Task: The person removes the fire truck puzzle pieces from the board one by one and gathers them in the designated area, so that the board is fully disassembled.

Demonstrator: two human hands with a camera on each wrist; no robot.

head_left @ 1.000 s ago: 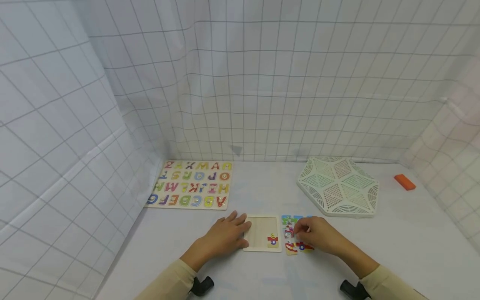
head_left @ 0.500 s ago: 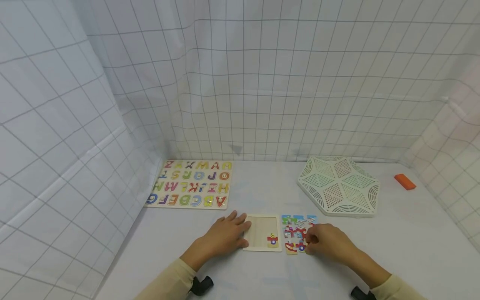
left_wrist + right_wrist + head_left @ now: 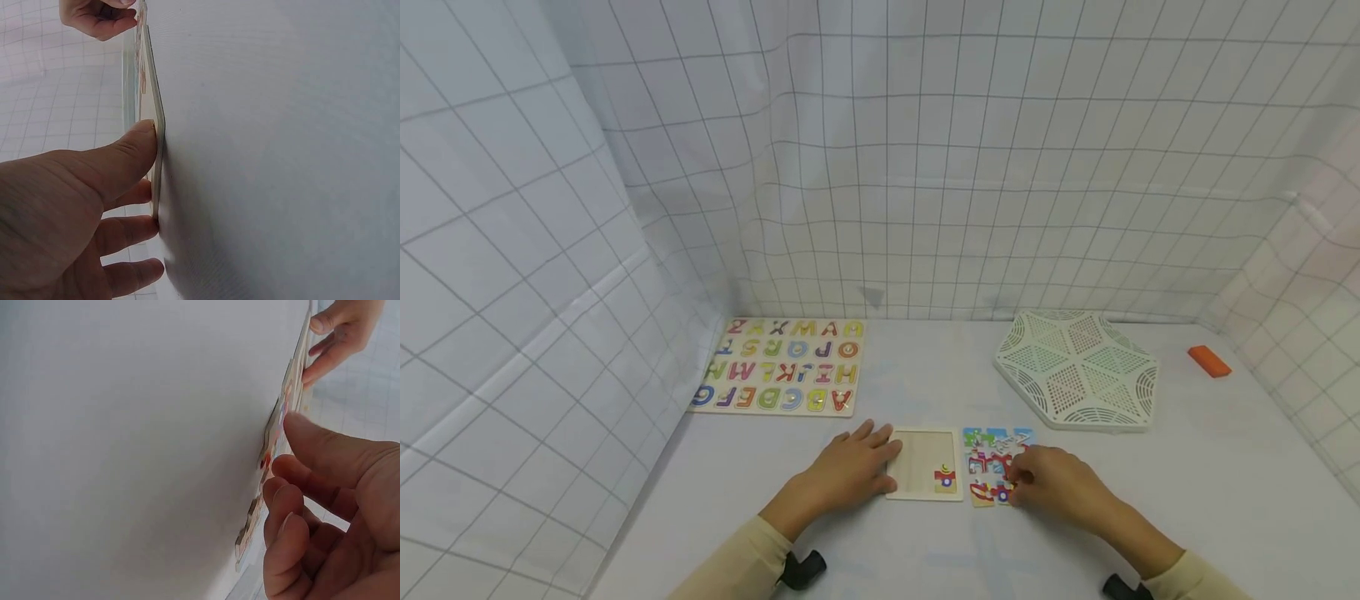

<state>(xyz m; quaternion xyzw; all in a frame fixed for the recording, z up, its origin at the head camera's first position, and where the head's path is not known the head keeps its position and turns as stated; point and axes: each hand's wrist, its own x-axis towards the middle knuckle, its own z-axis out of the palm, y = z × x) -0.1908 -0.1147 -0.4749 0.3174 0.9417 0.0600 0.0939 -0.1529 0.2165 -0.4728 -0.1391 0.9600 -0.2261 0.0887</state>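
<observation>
A square wooden puzzle tray (image 3: 924,465) lies flat on the table, with one picture piece (image 3: 945,478) in its lower right corner. My left hand (image 3: 850,468) rests on the tray's left edge, its fingers spread; the left wrist view has the thumb on the rim. Just right of the tray lie several colourful jigsaw pieces (image 3: 987,465), set close together in rows. My right hand (image 3: 1056,485) is over their right side with curled fingers. In the right wrist view its thumb and index finger stand apart at the jigsaw pieces (image 3: 269,447); whether one is pinched is unclear.
An alphabet board (image 3: 782,367) of coloured letters lies at the back left. A white perforated hexagonal panel (image 3: 1078,371) is behind the right hand. Further right is an orange block (image 3: 1209,361). Grid-patterned white curtains (image 3: 925,183) enclose the back and sides.
My right hand has shifted right and slightly toward me, from the middle of the jigsaw pieces to their right side, uncovering the upper pieces. The left hand stays on the tray.
</observation>
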